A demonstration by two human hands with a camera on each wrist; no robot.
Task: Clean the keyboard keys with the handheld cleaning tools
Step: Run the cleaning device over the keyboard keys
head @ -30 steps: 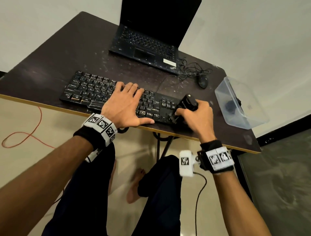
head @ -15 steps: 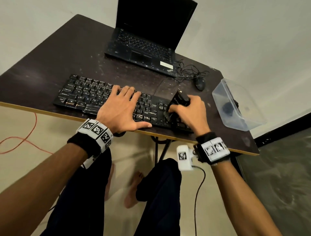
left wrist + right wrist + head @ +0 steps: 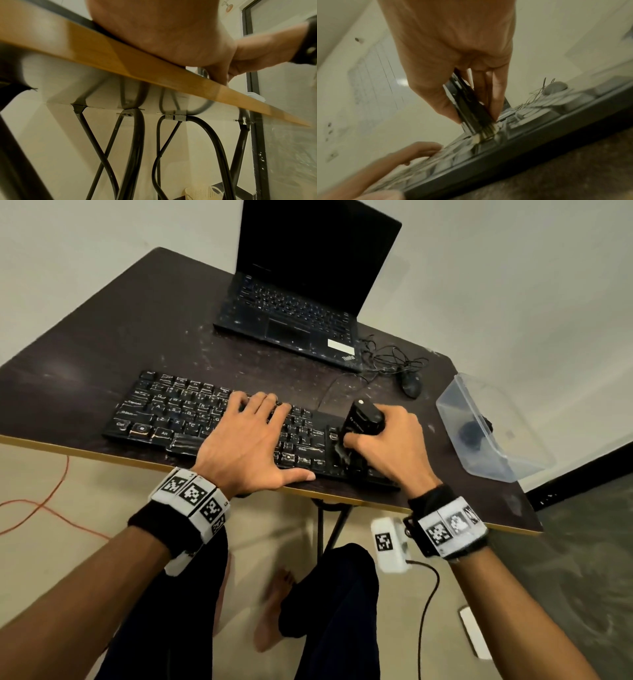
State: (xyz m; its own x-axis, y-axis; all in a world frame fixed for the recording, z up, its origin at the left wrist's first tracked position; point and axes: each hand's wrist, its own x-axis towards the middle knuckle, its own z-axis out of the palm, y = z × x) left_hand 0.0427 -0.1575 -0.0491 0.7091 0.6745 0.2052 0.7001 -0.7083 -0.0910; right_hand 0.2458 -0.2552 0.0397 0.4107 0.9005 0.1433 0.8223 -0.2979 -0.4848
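A black keyboard lies near the front edge of the dark table. My left hand rests flat on its middle keys, fingers spread and straight. My right hand grips a black cleaning brush, held upright over the keyboard's right end. In the right wrist view the brush bristles touch the keys of the keyboard, pinched between thumb and fingers of my right hand. The left wrist view shows only the heel of my left hand on the table edge.
An open black laptop stands at the back. A wired mouse and tangled cable lie to its right. A clear plastic box with a dark object inside sits at the right edge. Below are table legs and my knees.
The right hand with the brush has shifted slightly along the keyboard's right end. The left hand stays flat on the keys. The head view has drifted a little.
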